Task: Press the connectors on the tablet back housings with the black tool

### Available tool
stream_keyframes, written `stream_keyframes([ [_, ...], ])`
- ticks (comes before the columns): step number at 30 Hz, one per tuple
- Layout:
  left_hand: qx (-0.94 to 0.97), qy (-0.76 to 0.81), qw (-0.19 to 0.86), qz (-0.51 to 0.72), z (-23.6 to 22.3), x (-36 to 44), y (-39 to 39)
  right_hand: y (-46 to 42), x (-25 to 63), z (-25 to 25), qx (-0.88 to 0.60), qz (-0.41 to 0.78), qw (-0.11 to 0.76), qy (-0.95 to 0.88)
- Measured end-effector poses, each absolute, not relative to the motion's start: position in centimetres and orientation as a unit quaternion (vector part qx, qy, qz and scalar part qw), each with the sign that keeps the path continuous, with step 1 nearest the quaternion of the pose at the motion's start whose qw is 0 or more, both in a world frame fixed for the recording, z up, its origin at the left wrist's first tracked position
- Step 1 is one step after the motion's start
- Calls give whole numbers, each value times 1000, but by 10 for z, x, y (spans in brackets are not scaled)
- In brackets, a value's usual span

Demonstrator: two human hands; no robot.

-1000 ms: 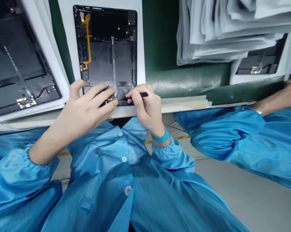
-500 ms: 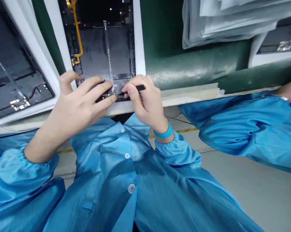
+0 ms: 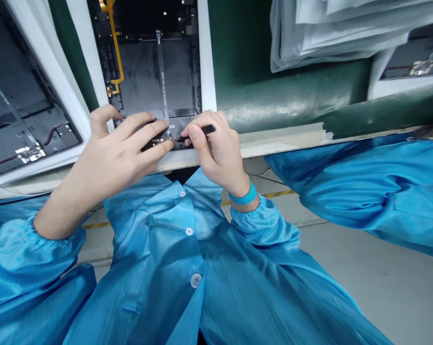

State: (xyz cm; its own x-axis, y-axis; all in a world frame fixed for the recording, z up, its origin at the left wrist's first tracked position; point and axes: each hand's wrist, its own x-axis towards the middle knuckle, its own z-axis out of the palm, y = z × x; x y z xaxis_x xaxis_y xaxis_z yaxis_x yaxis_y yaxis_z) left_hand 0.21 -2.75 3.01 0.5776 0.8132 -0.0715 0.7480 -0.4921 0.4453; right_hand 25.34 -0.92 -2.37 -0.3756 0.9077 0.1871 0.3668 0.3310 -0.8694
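Note:
A black tablet-like device lies with its inside exposed, and a pale ribbon cable runs down its middle. Along its near edge sits a small circuit board, partly covered by fingers. My left hand lies over that edge with fingers spread, fingertips on or beside the board and the cable's lower end. In my right hand a slim black tool is pinched between thumb and fingers. Its working end points left at the board, close to my left fingertips; the tip itself is too small to make out.
A second opened device lies at left, another at far right. Stacked white foam sheets rest on the green mat. Tape runs along the table edge. At right is a co-worker's blue sleeve.
Both my hands stay almost in place, the right shifting only very slightly with the tool. The co-worker's arm at right has moved a little farther right.

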Motion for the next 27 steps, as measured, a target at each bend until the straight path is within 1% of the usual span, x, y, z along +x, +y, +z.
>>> stream_keyframes([
  [5,849,460,251,74,37,4,-25,-9,254,-21,-430,380,364,-733],
  [11,894,410,169,57,35,-1,-24,-7,253,-27,-408,362,391,-742],
  [16,903,399,155,46,34,-4,-22,-6,254,-31,-389,346,400,-754],
  [21,933,353,70,12,35,-7,-19,-6,254,-32,-388,332,397,-762],
  [24,947,321,6,21,33,-7,-17,-6,253,-33,-391,330,395,-763],
  [27,950,309,-30,33,33,-5,-16,-5,252,-33,-389,327,394,-765],
])
